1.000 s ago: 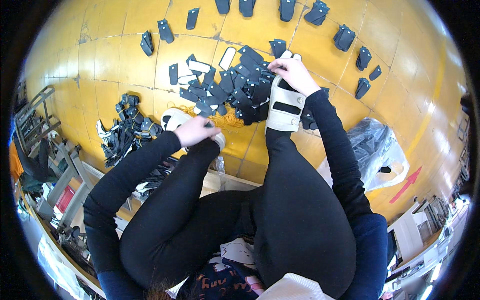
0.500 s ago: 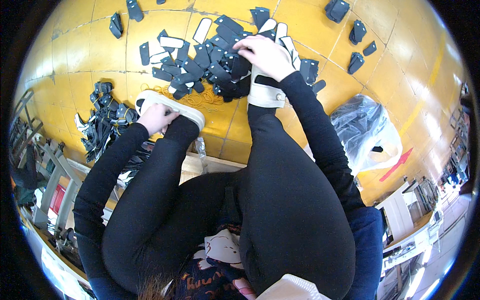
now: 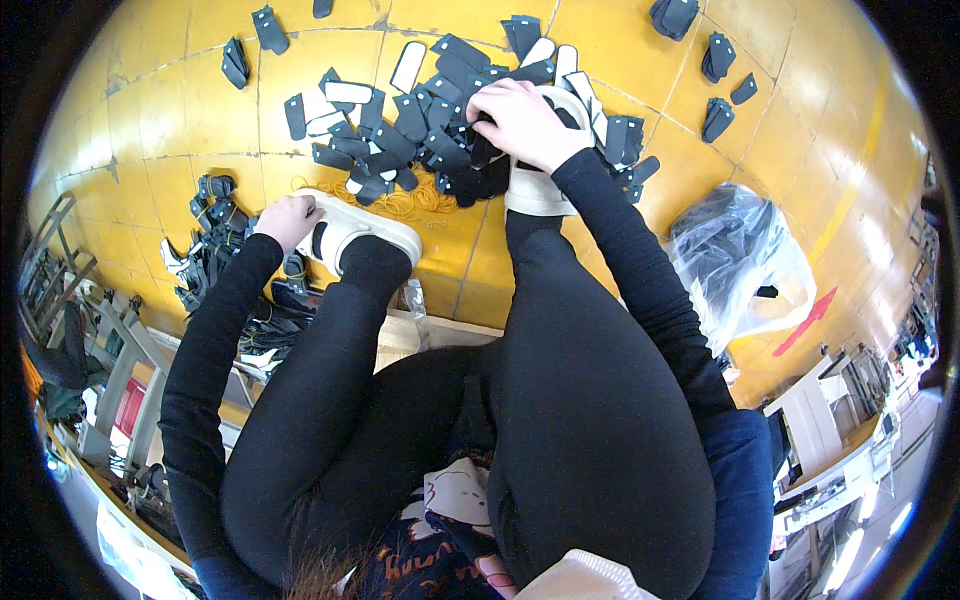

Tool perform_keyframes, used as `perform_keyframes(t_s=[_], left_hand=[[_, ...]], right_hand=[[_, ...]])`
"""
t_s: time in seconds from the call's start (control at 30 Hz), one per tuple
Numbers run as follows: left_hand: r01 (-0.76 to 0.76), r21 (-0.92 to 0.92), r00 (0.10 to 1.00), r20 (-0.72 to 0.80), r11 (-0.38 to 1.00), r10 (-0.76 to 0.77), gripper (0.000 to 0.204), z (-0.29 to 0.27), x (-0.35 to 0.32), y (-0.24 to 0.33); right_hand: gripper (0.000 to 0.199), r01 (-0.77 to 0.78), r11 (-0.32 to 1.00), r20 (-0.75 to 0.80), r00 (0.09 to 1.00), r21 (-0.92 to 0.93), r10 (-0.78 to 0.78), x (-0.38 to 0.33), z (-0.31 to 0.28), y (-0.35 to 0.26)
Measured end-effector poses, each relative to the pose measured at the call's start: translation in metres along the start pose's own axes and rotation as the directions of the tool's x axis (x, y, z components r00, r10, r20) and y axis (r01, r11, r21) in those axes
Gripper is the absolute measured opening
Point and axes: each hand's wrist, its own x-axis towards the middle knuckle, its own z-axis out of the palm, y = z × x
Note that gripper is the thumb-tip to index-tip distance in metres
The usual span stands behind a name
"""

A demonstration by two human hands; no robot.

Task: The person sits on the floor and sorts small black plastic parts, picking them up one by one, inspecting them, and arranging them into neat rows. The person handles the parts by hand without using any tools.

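Note:
I sit with both legs in black trousers stretched over a yellow tiled floor [image 3: 140, 120]. My right hand [image 3: 520, 125] is curled down into a heap of flat black and white cut pieces [image 3: 400, 130], gripping some of the black ones just beyond my right white shoe [image 3: 535, 195]. My left hand [image 3: 288, 220] rests curled against the toe of my left white shoe [image 3: 375, 232], beside a smaller heap of black pieces [image 3: 212, 245]. Whether it holds anything is hidden.
Orange rubber bands [image 3: 405, 205] lie between the shoes. A clear plastic bag [image 3: 745, 255] with dark pieces sits at the right, near a red floor arrow [image 3: 808, 320]. More black pieces [image 3: 715, 65] are scattered farther out. Metal racks [image 3: 60, 270] stand at the left.
My left hand and left shoe have shifted to the left, toward the smaller heap. My right hand has stayed in the big pile, pressing deeper into the black pieces.

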Motion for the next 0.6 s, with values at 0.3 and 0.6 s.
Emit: perform_keyframes(t_s=[0.3,0.6], left_hand=[[-0.054,-0.024,0.997,-0.059,0.998,0.053,0.031,0.001,-0.003,0.013],[-0.085,-0.072,0.994,-0.078,0.994,0.080,0.031,0.003,-0.002,0.012]], right_hand=[[0.019,-0.065,0.998,-0.124,0.990,-0.020,0.062,0.003,-0.002,0.012],[0.021,-0.223,0.951,-0.247,0.930,0.213,0.273,0.019,-0.023,0.028]])
